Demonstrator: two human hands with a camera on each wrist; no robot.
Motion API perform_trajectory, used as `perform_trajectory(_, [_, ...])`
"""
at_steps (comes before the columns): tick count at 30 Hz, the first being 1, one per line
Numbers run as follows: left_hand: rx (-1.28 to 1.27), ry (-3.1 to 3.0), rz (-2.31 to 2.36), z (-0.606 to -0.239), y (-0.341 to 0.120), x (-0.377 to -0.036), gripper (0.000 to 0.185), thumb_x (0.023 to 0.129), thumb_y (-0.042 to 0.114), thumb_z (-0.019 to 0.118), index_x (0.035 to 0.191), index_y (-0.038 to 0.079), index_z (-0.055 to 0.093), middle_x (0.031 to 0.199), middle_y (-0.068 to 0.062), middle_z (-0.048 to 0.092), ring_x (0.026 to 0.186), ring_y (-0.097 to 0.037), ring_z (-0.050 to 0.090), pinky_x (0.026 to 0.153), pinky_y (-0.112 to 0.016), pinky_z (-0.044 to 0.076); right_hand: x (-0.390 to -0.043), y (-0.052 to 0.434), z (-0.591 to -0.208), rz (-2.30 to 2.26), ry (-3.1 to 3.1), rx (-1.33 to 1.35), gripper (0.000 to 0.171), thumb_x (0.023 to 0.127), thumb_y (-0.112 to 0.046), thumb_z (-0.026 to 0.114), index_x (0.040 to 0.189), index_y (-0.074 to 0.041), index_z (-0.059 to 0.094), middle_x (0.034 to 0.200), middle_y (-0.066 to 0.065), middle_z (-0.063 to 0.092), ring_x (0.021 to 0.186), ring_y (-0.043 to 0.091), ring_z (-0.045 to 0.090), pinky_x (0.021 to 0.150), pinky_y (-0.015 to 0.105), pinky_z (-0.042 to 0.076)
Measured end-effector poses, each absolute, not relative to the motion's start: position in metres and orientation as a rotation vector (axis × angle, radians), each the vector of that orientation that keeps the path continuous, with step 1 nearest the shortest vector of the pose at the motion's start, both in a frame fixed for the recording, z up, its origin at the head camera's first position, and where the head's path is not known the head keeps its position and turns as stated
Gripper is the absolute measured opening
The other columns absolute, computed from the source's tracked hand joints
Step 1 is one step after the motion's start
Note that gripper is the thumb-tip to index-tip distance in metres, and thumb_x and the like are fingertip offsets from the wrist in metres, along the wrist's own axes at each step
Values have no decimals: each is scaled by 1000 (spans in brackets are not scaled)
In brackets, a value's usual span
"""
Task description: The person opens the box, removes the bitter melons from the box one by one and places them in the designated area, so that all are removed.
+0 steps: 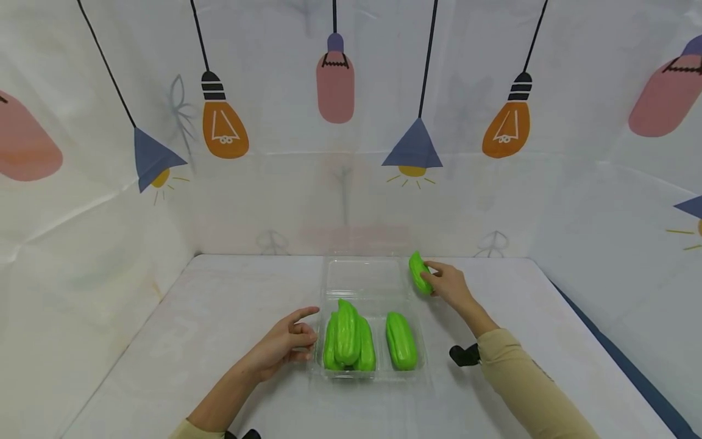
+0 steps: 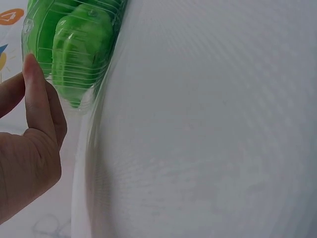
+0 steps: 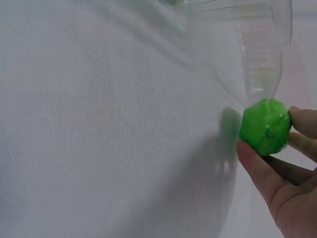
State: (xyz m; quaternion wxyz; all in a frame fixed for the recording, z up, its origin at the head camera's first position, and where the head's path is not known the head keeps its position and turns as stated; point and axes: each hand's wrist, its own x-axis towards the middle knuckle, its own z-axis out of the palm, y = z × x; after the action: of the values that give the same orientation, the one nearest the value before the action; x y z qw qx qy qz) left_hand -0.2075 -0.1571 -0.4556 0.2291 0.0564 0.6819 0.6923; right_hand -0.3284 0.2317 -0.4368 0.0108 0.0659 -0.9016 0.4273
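Note:
My right hand [image 1: 446, 285] pinches a bright green, ridged bitter melon [image 1: 419, 273] between thumb and fingers, just right of the raised lid. The right wrist view shows that bitter melon [image 3: 266, 127] end-on, above the table. A clear plastic clamshell box [image 1: 378, 373] lies with its lid [image 1: 362, 277] folded back. Several bitter melons [image 1: 348, 335] are bunched in the box's left part, one on top. Another bitter melon [image 1: 401, 341] lies apart on the right. Beside the box's left wall is my left hand [image 1: 285, 344], index finger extended, thumb tip [image 2: 31, 62] at the plastic.
A white table [image 1: 247, 286] carries the box. Behind and beside it hang pale sheets [image 1: 263, 201] printed with lamps and bulbs. A black strap end [image 1: 465, 355] sticks out by the right sleeve.

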Motion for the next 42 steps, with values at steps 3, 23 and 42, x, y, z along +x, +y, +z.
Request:
perform_trajectory(3, [151, 1880, 1903, -456, -157, -208, 70, 96, 11, 63, 156, 14, 26, 91, 1, 55, 79, -10, 59, 66, -21, 58, -330, 231, -441, 1339, -2808, 207, 52, 101, -24, 57, 144, 2, 48, 127, 35, 60, 95, 36, 72, 70, 37, 63])
perform_trajectory(23, [138, 1894, 1900, -456, -156, -207, 69, 96, 12, 63, 156, 15, 28, 92, 0, 56, 79, -10, 59, 66, -21, 58, -339, 226, -452, 1232, -2844, 108, 55, 101, -33, 55, 145, -2, 47, 127, 31, 62, 92, 29, 71, 66, 28, 59])
perform_trajectory(42, [132, 1888, 1900, -453, -156, -207, 71, 95, 12, 65, 156, 14, 28, 93, -1, 56, 78, -11, 58, 65, -21, 58, -339, 230, -453, 1212, -2849, 111, 55, 101, -33, 55, 146, -2, 45, 119, 31, 66, 64, 16, 64, 56, 25, 52])
